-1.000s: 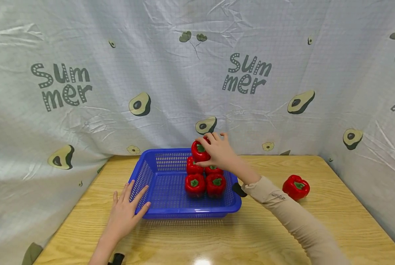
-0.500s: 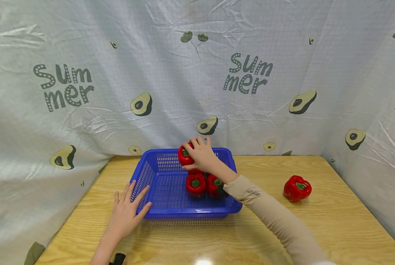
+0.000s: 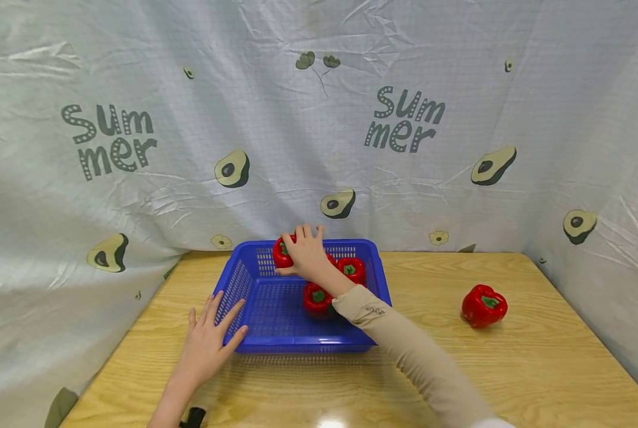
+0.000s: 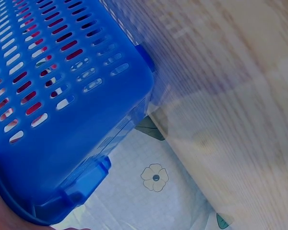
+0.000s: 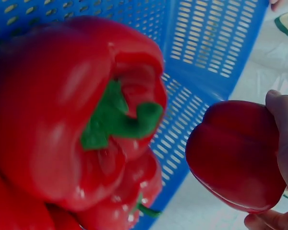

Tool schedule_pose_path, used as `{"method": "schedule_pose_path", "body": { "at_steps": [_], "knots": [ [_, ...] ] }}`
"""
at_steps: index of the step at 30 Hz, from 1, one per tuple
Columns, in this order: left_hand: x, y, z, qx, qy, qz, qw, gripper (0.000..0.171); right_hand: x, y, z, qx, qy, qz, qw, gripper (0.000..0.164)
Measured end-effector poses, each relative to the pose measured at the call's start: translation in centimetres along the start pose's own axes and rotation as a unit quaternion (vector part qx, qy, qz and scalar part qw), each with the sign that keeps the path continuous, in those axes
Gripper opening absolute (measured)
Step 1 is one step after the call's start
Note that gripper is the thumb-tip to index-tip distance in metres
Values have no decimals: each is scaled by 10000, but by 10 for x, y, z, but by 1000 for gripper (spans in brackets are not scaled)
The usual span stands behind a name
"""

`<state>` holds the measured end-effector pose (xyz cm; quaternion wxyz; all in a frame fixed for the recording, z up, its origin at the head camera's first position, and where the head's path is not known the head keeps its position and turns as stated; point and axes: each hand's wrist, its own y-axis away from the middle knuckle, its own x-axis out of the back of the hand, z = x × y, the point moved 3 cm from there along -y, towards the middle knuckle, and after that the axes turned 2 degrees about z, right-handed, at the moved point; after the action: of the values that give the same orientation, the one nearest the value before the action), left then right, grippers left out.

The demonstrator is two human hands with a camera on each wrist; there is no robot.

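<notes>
My right hand [image 3: 309, 257] grips a red bell pepper [image 3: 282, 254] above the back of a blue plastic basket [image 3: 308, 341]. In the right wrist view, thumb and fingers curl round that held pepper [image 5: 237, 155], which hangs apart from the others. Several red bell peppers with green stems stand in the basket's right half; a front one [image 3: 317, 301] shows, and another [image 3: 351, 270] sits behind it. My forearm partly hides the rest. On the basket's left rim rests my left hand [image 3: 204, 345], fingers spread. The left wrist view shows the slotted basket wall [image 4: 62, 62] close up.
One more red bell pepper [image 3: 484, 306] lies on the wooden table [image 3: 543, 356], right of the basket. Behind the table hangs a pale curtain [image 3: 276, 119] printed with avocados and lettering. The curtain also runs along both sides.
My right hand has carried the held pepper leftward and slightly down over the basket, uncovering a back pepper. The left hand has stayed on the rim.
</notes>
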<state>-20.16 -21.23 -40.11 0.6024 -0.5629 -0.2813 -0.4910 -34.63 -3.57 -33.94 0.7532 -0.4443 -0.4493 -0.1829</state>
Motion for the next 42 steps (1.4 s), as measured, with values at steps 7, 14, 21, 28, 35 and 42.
{"method": "schedule_pose_path", "body": {
  "at_steps": [7, 14, 21, 28, 35, 42],
  "knots": [
    [-1, 0, 1, 26, 9, -20, 10000, 51, -19, -5, -7, -351, -66, -568, 9977, 77],
    [0, 0, 1, 4, 41, 10, 10000, 51, -34, -5, -10, -612, 137, -975, 9933, 77],
    [1, -1, 0, -43, -15, 78, 10000, 50, -45, -6, -13, -767, 167, -1090, 9909, 71],
    [0, -1, 1, -72, -40, 136, 9999, 50, -55, -6, -15, -800, 283, -1504, 9850, 72],
    [-2, -2, 2, -77, -75, 142, 9998, 50, -58, -5, -15, -755, 393, -1519, 9847, 74],
    [-1, -3, 4, -30, -68, 63, 10000, 50, -63, -4, -17, -619, 670, -1678, 9816, 78]
  ]
}}
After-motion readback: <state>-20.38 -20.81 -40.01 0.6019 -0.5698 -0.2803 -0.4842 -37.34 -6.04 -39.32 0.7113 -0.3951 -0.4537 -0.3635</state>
